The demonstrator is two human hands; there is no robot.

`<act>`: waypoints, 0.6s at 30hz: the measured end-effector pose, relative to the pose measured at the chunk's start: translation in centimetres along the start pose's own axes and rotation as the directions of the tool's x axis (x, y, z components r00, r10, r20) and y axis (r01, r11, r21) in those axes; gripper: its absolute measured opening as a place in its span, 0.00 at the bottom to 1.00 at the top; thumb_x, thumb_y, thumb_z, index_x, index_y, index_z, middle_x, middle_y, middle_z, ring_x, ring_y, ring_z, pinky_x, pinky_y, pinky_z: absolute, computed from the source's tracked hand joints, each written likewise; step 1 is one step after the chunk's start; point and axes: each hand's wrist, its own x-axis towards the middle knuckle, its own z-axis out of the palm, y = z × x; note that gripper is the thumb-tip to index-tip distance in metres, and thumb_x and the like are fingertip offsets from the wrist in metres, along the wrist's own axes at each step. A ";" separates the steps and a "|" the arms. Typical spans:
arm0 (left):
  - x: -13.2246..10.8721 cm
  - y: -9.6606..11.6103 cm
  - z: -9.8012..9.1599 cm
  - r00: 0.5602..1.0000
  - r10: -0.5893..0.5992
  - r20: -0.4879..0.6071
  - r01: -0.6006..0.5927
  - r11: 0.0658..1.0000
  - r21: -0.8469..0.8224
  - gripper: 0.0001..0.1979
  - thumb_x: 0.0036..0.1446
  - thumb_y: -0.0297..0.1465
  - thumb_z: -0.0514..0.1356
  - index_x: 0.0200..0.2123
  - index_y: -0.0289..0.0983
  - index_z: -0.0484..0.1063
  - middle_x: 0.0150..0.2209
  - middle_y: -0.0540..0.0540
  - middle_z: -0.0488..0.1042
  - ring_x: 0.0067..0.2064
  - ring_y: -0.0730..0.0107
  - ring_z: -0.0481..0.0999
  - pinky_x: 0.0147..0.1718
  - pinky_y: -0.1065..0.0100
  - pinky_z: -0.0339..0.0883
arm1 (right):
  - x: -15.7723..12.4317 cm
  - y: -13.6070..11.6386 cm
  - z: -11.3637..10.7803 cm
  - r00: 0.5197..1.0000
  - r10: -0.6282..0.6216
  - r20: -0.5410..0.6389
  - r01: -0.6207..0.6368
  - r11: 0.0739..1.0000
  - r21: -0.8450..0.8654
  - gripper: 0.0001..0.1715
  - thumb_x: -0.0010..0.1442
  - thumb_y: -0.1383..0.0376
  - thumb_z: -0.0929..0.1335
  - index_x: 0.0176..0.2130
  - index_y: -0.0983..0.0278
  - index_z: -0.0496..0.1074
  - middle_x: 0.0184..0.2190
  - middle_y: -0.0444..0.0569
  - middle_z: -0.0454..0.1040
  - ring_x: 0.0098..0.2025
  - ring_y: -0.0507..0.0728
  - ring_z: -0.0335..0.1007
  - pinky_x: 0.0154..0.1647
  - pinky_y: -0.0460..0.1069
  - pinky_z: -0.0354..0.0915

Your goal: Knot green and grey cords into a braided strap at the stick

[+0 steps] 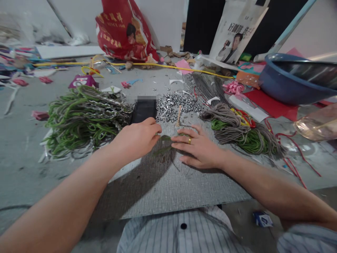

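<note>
My left hand (140, 138) is closed in a pinch at the end of a blurred green cord (165, 138) above the grey work board. My right hand (198, 147), with a gold ring, lies with fingers stretched out and spread near the other side of the cord; its fingertips reach toward it. A thin wooden stick (179, 115) stands just beyond the right fingers. Behind both hands is a scattered pile of small metal nuts or rings (181, 102). A black phone-like slab (144, 110) lies beyond my left hand.
Bundled green and grey cords with metal chains (84, 116) lie at left. More folded cords (237, 130) lie at right, below a sheaf of grey strands (207, 88). A blue basin (295, 82), a red bag (126, 31) and a yellow cable (168, 66) stand or run behind.
</note>
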 end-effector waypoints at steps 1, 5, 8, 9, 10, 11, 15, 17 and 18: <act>0.1 0.0 0.2 1.000 0.002 0.015 -0.003 0.998 0.065 0.14 0.55 0.30 0.48 0.39 0.37 0.71 0.40 0.43 0.69 0.30 0.66 0.71 0.25 0.67 0.61 | 0.0 -0.1 0.0 0.999 -0.014 0.029 0.014 1.000 0.001 0.24 0.59 0.56 0.59 0.53 0.62 0.64 0.55 0.51 0.64 0.59 0.62 0.48 0.57 0.64 0.36; 0.2 0.1 1.1 0.996 0.044 0.079 -0.063 0.967 0.246 0.14 0.55 0.26 0.48 0.39 0.37 0.70 0.42 0.42 0.68 0.38 0.62 0.72 0.24 0.69 0.62 | 0.2 -0.3 -0.1 0.994 -0.033 0.109 0.031 0.999 0.028 0.26 0.59 0.54 0.59 0.53 0.62 0.63 0.54 0.52 0.65 0.60 0.62 0.48 0.58 0.65 0.32; 0.4 -0.1 1.6 0.994 0.074 0.075 -0.092 0.958 0.271 0.12 0.55 0.24 0.48 0.35 0.36 0.70 0.40 0.42 0.68 0.38 0.61 0.72 0.23 0.69 0.60 | 0.2 -0.3 -0.1 0.992 -0.036 0.124 0.030 0.998 0.051 0.26 0.59 0.54 0.60 0.53 0.63 0.64 0.54 0.51 0.66 0.59 0.62 0.49 0.58 0.66 0.32; 0.4 -0.1 1.7 0.994 0.079 0.073 -0.096 0.960 0.264 0.11 0.55 0.23 0.48 0.33 0.35 0.70 0.38 0.42 0.68 0.38 0.61 0.72 0.23 0.69 0.60 | 0.2 -0.3 -0.1 0.992 -0.037 0.122 0.030 0.998 0.056 0.26 0.59 0.54 0.60 0.53 0.63 0.64 0.53 0.51 0.66 0.59 0.62 0.49 0.58 0.66 0.32; 0.5 -0.1 1.7 0.995 0.077 0.069 -0.092 0.966 0.242 0.11 0.55 0.23 0.47 0.32 0.34 0.69 0.37 0.42 0.69 0.37 0.62 0.72 0.23 0.69 0.59 | 0.2 -0.2 -0.1 0.992 -0.037 0.119 0.030 0.998 0.059 0.25 0.59 0.54 0.60 0.52 0.63 0.64 0.53 0.51 0.66 0.59 0.62 0.50 0.58 0.66 0.32; 0.6 -0.1 1.6 0.996 0.068 0.062 -0.079 0.977 0.197 0.11 0.55 0.24 0.47 0.32 0.34 0.69 0.36 0.42 0.69 0.35 0.63 0.72 0.23 0.69 0.58 | 0.2 -0.2 -0.1 0.993 -0.037 0.113 0.030 0.998 0.063 0.25 0.59 0.54 0.60 0.52 0.63 0.64 0.53 0.52 0.66 0.59 0.62 0.50 0.58 0.66 0.33; 1.0 0.2 1.0 0.998 -0.064 0.015 0.066 0.959 -0.276 0.07 0.55 0.28 0.51 0.28 0.35 0.67 0.24 0.49 0.68 0.25 0.73 0.67 0.22 0.72 0.58 | 0.2 -0.2 0.1 0.995 -0.040 0.095 0.033 0.996 0.077 0.24 0.59 0.54 0.60 0.51 0.62 0.65 0.51 0.52 0.68 0.58 0.62 0.51 0.58 0.66 0.33; 1.1 0.6 0.7 0.984 -0.161 0.072 0.171 0.772 -0.613 0.06 0.54 0.29 0.53 0.27 0.36 0.65 0.17 0.54 0.63 0.19 0.77 0.62 0.18 0.74 0.56 | 0.2 -0.1 0.3 0.998 -0.038 0.057 0.033 0.995 0.092 0.22 0.59 0.56 0.61 0.49 0.62 0.66 0.50 0.51 0.69 0.58 0.61 0.52 0.58 0.65 0.34; 1.1 0.9 0.6 0.972 -0.196 0.132 0.227 0.618 -0.753 0.06 0.54 0.29 0.52 0.26 0.36 0.63 0.14 0.56 0.59 0.17 0.78 0.59 0.16 0.75 0.55 | 0.3 0.0 0.3 1.000 -0.024 0.015 0.022 0.995 0.100 0.20 0.59 0.57 0.61 0.48 0.62 0.67 0.49 0.50 0.70 0.57 0.61 0.53 0.58 0.64 0.35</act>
